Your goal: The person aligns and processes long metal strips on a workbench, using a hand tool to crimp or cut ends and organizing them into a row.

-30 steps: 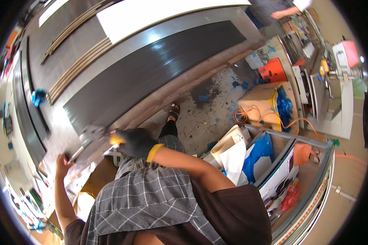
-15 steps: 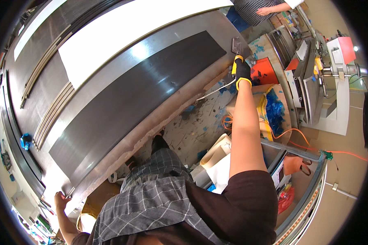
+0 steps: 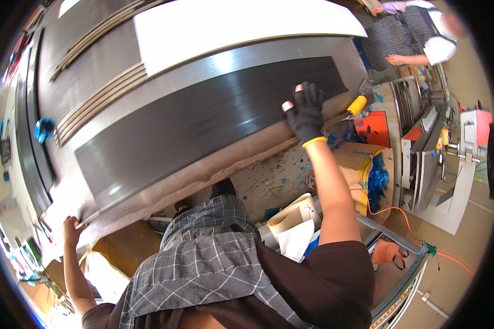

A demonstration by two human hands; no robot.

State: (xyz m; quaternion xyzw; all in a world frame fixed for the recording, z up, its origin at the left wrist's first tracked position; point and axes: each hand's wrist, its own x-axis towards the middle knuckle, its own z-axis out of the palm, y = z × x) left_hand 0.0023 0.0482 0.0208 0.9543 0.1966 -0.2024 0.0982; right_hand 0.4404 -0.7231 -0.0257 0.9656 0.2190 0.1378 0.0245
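A long, dark, shiny sheet [image 3: 203, 129] lies across the metal-topped table [image 3: 175, 77]. My right hand [image 3: 306, 112] wears a black glove with a yellow cuff and bare fingertips. It is open, fingers spread, over the sheet's near right part; I cannot tell if it touches. Just right of it, a yellow-handled tool [image 3: 357, 106] lies at the table's edge, its flat greyish head pointing away. At the table's near left corner, my bare left hand [image 3: 71, 227] is closed on a slim silvery tool [image 3: 89, 219], whose kind is unclear.
A large white sheet [image 3: 247, 24] lies beyond the dark one. Bundled strips [image 3: 101, 104] and a blue tape roll [image 3: 44, 129] are on the left. A cardboard box [image 3: 354, 159] and an orange cord [image 3: 403, 216] are at right. A co-worker [image 3: 400, 41] stands far right.
My right hand has let go of the yellow-handled tool and moved left over the dark sheet, its fingers opening. My left hand stays at the near left corner. The view has shifted.
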